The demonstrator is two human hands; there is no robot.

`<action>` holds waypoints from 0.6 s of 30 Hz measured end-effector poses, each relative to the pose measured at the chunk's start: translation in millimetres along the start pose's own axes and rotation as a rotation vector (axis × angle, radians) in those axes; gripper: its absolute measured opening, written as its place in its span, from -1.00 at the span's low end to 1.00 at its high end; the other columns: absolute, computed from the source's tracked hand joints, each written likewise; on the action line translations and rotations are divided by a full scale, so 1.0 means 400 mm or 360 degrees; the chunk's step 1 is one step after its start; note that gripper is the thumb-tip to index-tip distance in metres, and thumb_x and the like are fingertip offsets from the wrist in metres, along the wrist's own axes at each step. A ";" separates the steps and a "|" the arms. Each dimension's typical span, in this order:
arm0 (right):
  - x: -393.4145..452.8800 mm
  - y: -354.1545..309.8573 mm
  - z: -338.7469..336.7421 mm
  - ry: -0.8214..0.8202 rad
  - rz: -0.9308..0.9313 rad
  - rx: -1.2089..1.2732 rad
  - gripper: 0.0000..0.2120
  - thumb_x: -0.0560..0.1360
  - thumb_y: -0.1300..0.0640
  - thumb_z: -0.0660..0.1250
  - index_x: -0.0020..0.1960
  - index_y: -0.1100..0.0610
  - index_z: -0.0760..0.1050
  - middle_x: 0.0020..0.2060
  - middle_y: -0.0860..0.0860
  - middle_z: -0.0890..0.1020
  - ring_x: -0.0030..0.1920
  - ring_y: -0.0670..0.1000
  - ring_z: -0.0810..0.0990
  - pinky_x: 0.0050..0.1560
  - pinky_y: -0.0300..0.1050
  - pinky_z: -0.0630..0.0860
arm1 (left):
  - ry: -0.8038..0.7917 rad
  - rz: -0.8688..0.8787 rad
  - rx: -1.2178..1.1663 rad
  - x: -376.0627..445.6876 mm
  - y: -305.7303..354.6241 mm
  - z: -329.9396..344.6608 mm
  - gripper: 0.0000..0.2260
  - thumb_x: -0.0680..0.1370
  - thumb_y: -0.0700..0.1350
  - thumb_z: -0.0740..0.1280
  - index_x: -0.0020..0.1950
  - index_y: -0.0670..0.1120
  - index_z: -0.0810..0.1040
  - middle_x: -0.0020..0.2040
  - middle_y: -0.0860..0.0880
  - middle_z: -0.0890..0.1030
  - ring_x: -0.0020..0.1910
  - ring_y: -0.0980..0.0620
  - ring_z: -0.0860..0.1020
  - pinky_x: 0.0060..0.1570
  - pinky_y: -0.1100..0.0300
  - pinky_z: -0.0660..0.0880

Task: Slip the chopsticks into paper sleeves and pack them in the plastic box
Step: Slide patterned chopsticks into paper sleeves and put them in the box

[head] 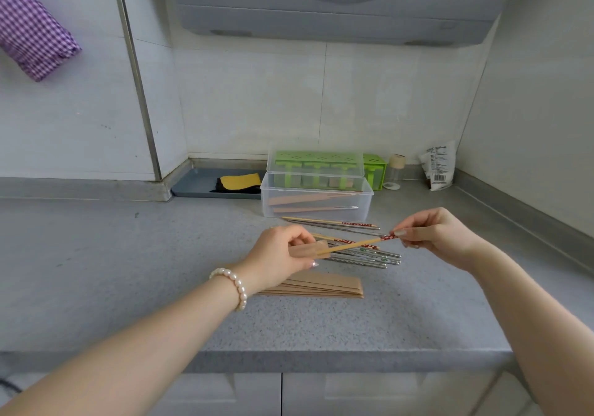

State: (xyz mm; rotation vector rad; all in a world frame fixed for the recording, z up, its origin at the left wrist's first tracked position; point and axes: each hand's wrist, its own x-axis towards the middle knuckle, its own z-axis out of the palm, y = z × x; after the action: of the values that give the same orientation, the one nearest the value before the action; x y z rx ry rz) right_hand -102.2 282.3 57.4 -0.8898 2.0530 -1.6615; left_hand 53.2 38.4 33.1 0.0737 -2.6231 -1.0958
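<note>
A: What is the surface, and what room is this?

B: A speckled grey stone counter (pixel 128 255) in a corner of pale tiled wall, with the grey underside of an appliance (pixel 334 7) overhead and white cabinet doors under the counter's front edge. I'll place everything from the clear rectangular plastic box (pixel 316 200), which stands on the counter near the back wall with its lid raised.

A: Where are the chopsticks, and which way do they point?

B: In front of the box, above the counter, the right hand (pixel 440 235) pinches the red-patterned end of a bamboo chopstick pair (pixel 353 245) between thumb and fingertips. Its long axis runs nearly left to right, the bare tip lower and to the left, entering the mouth of a tan paper sleeve (pixel 308 251). The left hand (pixel 283 258), curled round that sleeve, holds it in front and left of the box.

A: And the rest?

B: Loose bamboo and steel chopsticks (pixel 360 255) lie on the counter just in front of the box, also left to right. A stack of tan paper sleeves (pixel 321 285) lies nearer the counter's front edge. Inside the box, sleeved pairs (pixel 308 201) lie lengthwise.

A: Any writing?

B: Right of the box, a white packet (pixel 438 164) leans in the corner with a barcode and print too small to read. Between them stand a green plastic holder (pixel 374 171) and a small clear jar (pixel 396 169). Left of the box is a grey tray (pixel 196 185) with a yellow and black cloth.
</note>
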 end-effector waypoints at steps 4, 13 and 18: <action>0.017 0.005 0.045 -0.0038 0.0020 -0.0035 -0.82 0.36 0.39 0.38 -0.32 0.17 0.67 -0.47 0.10 0.58 -0.40 0.01 0.44 -0.36 -0.23 0.36 | 0.0001 -0.0007 -0.0030 0.000 0.017 0.005 -0.77 0.38 -0.16 0.48 -0.03 0.01 0.55 -0.08 0.04 0.59 -0.06 0.09 0.55 -0.03 0.25 0.53; 0.030 -0.005 0.053 -0.0101 0.0066 -0.0226 -0.85 0.39 0.39 0.38 -0.26 0.20 0.65 -0.48 0.01 0.60 -0.44 -0.09 0.45 -0.40 -0.31 0.37 | -0.0136 -0.0296 -0.0198 0.000 0.009 -0.019 -0.86 0.50 -0.23 0.36 0.03 -0.09 0.63 -0.10 0.00 0.66 -0.09 0.14 0.59 -0.10 0.38 0.46; 0.036 -0.004 0.077 -0.0204 0.0116 -0.0182 -0.83 0.42 0.36 0.36 -0.26 0.17 0.66 -0.33 0.17 0.56 -0.32 0.04 0.43 -0.28 -0.20 0.37 | -0.0072 -0.0391 -0.0328 0.010 0.020 -0.011 -0.86 0.48 -0.27 0.38 -0.15 -0.02 0.60 -0.19 -0.02 0.67 -0.16 0.14 0.59 -0.19 0.34 0.43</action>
State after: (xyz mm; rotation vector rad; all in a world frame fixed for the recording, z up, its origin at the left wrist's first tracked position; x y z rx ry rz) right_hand -93.1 249.6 52.8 -0.9215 2.0835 -1.4242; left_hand 51.1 40.4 42.4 0.3379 -2.5733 -1.4596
